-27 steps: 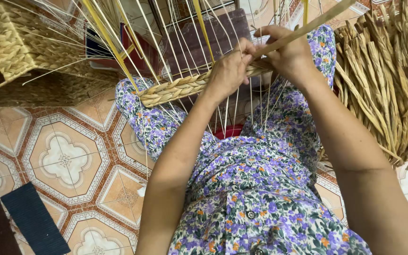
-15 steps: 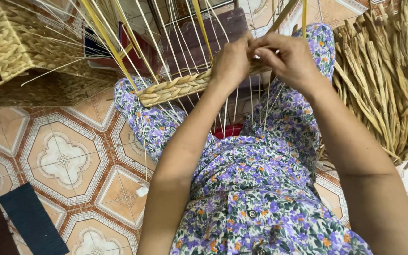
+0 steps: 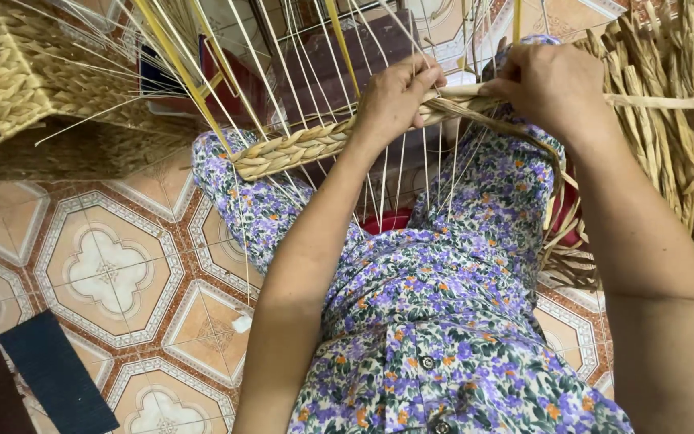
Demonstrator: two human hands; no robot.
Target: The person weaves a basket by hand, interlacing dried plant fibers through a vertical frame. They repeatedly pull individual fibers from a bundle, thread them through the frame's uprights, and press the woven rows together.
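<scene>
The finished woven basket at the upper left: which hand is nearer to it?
Left. The left hand grips the braided band, closer to the woven basket; the right hand is farther right.

No packages, labels, signs or screens seen in head view. Flat dark blue-black rectangle (image 3: 56,371) on tiled floor (image 3: 106,265), lower left, lies at slant; plain surface, no print visible; possibly mat or pad, cannot tell. Blue-and-dark object (image 3: 158,76) behind upright strands, upper left, mostly hidden; kind unclear, no readable face shown.
</scene>
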